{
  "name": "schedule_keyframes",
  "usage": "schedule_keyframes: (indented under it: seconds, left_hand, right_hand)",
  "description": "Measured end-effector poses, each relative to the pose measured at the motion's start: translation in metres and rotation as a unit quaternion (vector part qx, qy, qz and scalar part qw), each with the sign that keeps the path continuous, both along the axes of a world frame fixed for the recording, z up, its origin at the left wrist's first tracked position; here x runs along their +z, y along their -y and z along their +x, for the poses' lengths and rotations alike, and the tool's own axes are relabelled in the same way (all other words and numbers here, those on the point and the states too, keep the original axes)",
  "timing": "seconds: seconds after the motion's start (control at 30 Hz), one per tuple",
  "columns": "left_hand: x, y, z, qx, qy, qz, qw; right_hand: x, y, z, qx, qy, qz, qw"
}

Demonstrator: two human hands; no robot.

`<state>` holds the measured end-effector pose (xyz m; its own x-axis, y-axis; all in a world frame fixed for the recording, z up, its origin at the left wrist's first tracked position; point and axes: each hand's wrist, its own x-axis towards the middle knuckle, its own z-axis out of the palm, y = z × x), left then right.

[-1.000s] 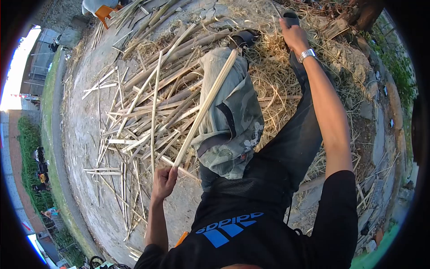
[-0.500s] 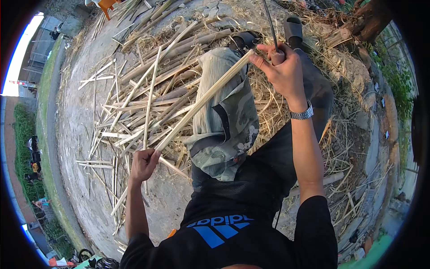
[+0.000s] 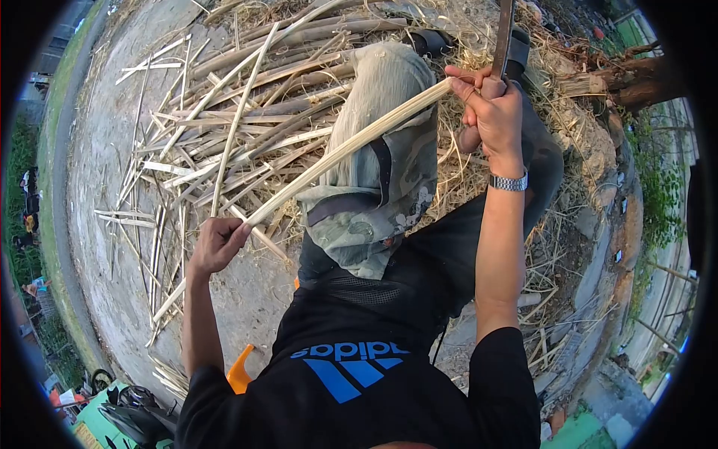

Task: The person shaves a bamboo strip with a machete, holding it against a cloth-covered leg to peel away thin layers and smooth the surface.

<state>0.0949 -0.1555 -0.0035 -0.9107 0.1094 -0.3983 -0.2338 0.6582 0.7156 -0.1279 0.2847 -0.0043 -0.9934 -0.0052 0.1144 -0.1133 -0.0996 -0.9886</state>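
Observation:
A long pale bamboo strip (image 3: 351,146) runs slantwise across my lap, from one hand to the other. My left hand (image 3: 218,245) is closed round its lower end. At the upper end, my right hand (image 3: 491,112) pinches the strip between thumb and finger. The same hand grips a knife (image 3: 503,41) by its rounded wooden handle, with the dark blade pointing away from me. Under the strip, a worn camouflage cloth (image 3: 407,176) covers my bent leg.
Split bamboo pieces (image 3: 247,116) lie in a loose heap on the concrete ground (image 3: 97,161) ahead and to the left. Curly shavings (image 3: 464,191) surround my feet. A tree trunk (image 3: 628,81) stands at the far right, and an orange plastic piece (image 3: 239,370) shows behind my left arm.
The knife has turned in my right hand, so more of its blade and handle shows. Both hands keep hold of the strip. The whole view has shifted.

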Motion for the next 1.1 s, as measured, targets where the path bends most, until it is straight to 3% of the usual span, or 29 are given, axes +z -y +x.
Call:
schedule_keyframes:
  seconds: [0.2, 0.27, 0.43, 0.6, 0.67, 0.73, 0.8, 0.87, 0.93, 1.0, 1.1]
  left_hand:
    - [-0.010, 0.002, -0.001, -0.015, 0.000, -0.013, 1.000]
    - [-0.012, 0.006, 0.001, -0.019, -0.011, -0.016, 1.000]
    - [-0.013, 0.005, 0.003, -0.021, -0.012, -0.038, 0.999]
    - [-0.006, 0.017, 0.000, -0.004, -0.027, -0.036, 0.999]
    - [-0.005, 0.038, 0.004, 0.049, -0.049, -0.008, 0.998]
    - [-0.014, 0.073, 0.015, 0.072, -0.173, -0.115, 0.975]
    - [-0.004, 0.085, 0.016, 0.228, -0.340, -0.163, 0.898]
    - [0.032, 0.092, -0.010, 0.323, -0.574, -0.246, 0.711]
    - [0.095, 0.088, -0.034, 0.372, -0.721, -0.289, 0.508]
    - [0.138, 0.094, -0.049, 0.379, -0.775, -0.239, 0.445]
    - [0.170, 0.045, -0.092, 0.356, -0.783, 0.019, 0.510]
  right_hand:
    - [-0.005, -0.007, 0.003, 0.013, 0.018, 0.052, 0.998]
    - [-0.002, -0.008, 0.009, -0.029, 0.031, 0.145, 0.988]
    - [-0.016, -0.018, 0.017, -0.023, 0.042, 0.109, 0.993]
    - [-0.013, -0.027, 0.023, -0.107, 0.029, 0.100, 0.989]
    - [-0.008, -0.043, 0.021, -0.113, 0.037, 0.114, 0.986]
    - [-0.007, -0.058, 0.020, -0.160, 0.043, 0.147, 0.975]
    - [-0.008, -0.061, 0.022, -0.177, 0.036, 0.140, 0.973]
    - [-0.020, -0.065, 0.022, -0.139, 0.014, 0.079, 0.987]
    - [-0.023, -0.058, 0.026, -0.145, 0.014, 0.099, 0.984]
    - [-0.033, -0.050, 0.029, -0.134, 0.060, 0.019, 0.989]
    - [-0.039, -0.039, 0.039, -0.107, 0.078, 0.010, 0.991]
